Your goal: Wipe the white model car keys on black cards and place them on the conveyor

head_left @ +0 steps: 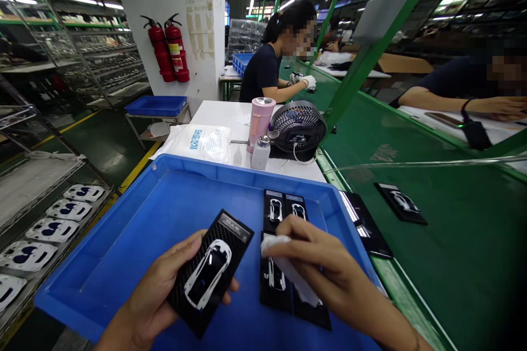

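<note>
My left hand is closed round a black base plate with a white model car on it, held tilted above the blue tray. In my right hand a white cloth is pinched between thumb and fingers, its end hanging below. Under that hand, several more black plates with white model cars lie in the tray's right part, partly hidden by the hand and the cloth. A gap separates the cloth from the held plate.
Beyond the tray stand a pink tumbler, a white bottle, a black fan and a plastic bag. At right, a green conveyor belt carries another car plate. A rack with white car shells is at left. Co-workers sit beyond.
</note>
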Motion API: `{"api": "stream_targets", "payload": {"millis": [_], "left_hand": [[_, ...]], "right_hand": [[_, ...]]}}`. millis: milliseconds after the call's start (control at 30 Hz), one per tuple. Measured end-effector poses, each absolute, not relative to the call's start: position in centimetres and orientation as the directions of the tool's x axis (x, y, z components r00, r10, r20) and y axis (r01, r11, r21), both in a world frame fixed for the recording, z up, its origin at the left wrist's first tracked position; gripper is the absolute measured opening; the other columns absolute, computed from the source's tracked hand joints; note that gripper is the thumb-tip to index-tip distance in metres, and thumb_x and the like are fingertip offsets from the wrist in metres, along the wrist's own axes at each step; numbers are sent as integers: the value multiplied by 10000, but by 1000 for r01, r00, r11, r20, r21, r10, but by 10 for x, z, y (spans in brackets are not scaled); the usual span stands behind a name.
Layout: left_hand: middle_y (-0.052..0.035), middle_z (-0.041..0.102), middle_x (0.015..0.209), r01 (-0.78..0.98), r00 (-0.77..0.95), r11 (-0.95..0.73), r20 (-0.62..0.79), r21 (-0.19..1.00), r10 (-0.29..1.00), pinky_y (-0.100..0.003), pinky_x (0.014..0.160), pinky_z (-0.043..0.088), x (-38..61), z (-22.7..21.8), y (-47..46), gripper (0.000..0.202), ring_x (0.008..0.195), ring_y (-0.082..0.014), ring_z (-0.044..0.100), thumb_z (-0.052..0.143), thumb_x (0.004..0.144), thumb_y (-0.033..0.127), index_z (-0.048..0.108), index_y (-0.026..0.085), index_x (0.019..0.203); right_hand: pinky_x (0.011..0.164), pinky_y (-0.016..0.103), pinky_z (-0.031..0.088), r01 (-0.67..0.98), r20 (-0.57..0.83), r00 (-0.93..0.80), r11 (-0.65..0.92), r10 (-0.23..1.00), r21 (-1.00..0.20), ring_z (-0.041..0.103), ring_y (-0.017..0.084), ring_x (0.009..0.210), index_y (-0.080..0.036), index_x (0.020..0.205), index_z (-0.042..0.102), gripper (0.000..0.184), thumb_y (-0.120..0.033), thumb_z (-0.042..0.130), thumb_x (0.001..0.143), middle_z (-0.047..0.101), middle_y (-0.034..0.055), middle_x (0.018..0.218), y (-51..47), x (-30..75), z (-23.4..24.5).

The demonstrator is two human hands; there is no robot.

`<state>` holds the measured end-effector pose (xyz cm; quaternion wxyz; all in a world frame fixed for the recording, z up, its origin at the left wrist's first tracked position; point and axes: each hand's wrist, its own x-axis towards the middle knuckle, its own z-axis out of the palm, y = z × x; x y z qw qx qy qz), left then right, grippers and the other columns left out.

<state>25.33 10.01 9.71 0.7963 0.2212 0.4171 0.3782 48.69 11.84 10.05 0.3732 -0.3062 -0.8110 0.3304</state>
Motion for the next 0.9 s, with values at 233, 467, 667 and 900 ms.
{"api": "stream_targets", "payload": {"millis": [233,467,667,900], "left_hand": [[-151,656,1045,-632,254,507,-461,587,850,-448,911,445,262,88,103,392,984,-298,614,548,808,245,479,128,1176],[-138,680,953,-730,229,502,-526,464,819,-474,855,491,272,87,107,423,944,-284,632,574,795,205,453,86,1183],[-138,673,935,-790,244,517,-602,331,760,-408,787,535,280,85,111,421,906,-256,645,536,824,222,441,55,1198],[-118,662,905,-819,227,489,-614,300,756,-373,768,543,287,84,109,316,886,-243,644,551,810,207,513,64,1089]], "right_hand": [[557,241,400,364,454,-313,547,834,-754,503,143,695,-231,1127,597,283,-141,428,918,508,41,792,120,483,94],[566,234,398,295,473,-329,565,817,-770,507,130,690,-226,1130,589,296,-102,460,894,514,23,780,112,471,91],[585,259,432,264,473,-391,589,789,-764,525,149,728,-210,1181,548,322,-99,418,908,527,53,833,106,462,92],[590,258,430,271,513,-438,652,738,-708,507,146,725,-208,1220,508,359,-66,405,907,490,57,838,104,455,92]]}}
